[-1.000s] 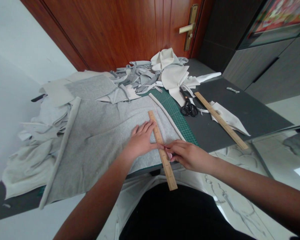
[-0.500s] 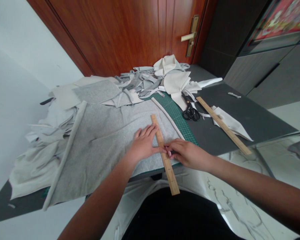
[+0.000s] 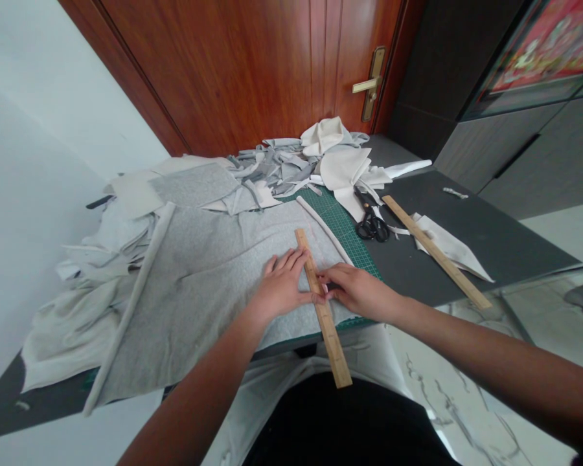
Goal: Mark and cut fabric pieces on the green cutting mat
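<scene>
A wooden ruler lies slantwise across a grey piece of fabric, its near end jutting past the table edge. My left hand rests on the fabric with fingers spread, fingertips and thumb pressing on the ruler. On the ruler's right side, my right hand is closed in a pinch around a small pinkish piece, mostly hidden by the fingers. Its fingertips touch the ruler's edge close to my left thumb. The fabric has rolled edges at its left and right sides.
Under the fabric shows a green cutting mat. Black scissors and a second wooden ruler lie to the right, near cream fabric pieces. Grey scraps are heaped at the back; folded fabric is piled at left.
My right hand has shifted slightly along the ruler's right edge, and its wrist has turned a little. The left hand and ruler stay in place on the fabric. The camera view has tilted slightly.
</scene>
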Motion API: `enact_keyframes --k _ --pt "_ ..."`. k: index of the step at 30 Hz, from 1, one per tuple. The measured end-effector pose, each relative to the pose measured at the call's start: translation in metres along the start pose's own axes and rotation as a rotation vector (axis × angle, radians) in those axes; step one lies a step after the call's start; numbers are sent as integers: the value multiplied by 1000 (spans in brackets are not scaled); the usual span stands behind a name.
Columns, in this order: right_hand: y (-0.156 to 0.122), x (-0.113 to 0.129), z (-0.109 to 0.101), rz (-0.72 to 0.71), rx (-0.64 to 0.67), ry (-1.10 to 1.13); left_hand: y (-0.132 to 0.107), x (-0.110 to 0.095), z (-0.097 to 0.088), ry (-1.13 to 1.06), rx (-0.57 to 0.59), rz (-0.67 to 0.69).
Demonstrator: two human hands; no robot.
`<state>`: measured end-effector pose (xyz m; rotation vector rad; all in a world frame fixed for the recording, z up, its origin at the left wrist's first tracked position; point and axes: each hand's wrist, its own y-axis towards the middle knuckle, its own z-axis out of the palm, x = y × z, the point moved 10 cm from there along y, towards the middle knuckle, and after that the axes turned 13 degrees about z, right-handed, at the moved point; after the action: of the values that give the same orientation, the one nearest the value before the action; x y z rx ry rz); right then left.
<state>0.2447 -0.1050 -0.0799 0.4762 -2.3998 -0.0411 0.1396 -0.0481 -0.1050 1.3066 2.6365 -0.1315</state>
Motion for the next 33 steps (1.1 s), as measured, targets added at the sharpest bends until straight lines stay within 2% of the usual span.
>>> enact_keyframes --k 6,17,21,23,25,27,29,31,33 --pt "22 -13 -2 69 -20 -47 0 0 0 -12 -12 -2" --pt "56 -30 -10 96 -67 -80 1 -1 1 -6 -14 3" --pt "66 -29 -7 84 -72 -70 1 0 1 -15 -23 5" --pt "68 -27 -11 83 -102 -47 0 -1 0 -22 -28 12" --pt "65 -30 -29 99 -181 -10 -1 -2 -4 -28 -38 28" --pt "56 -42 -61 156 -303 18 -3 -4 -8 -34 -47 44" --pt "42 -66 -101 284 -436 -6 -5 -6 -11 -44 -53 47" --pt "23 -100 -141 475 -555 -103 -6 -6 -14 -53 -58 34" --pt "6 -133 -171 630 -597 -175 -6 -7 -15 -56 -62 19"
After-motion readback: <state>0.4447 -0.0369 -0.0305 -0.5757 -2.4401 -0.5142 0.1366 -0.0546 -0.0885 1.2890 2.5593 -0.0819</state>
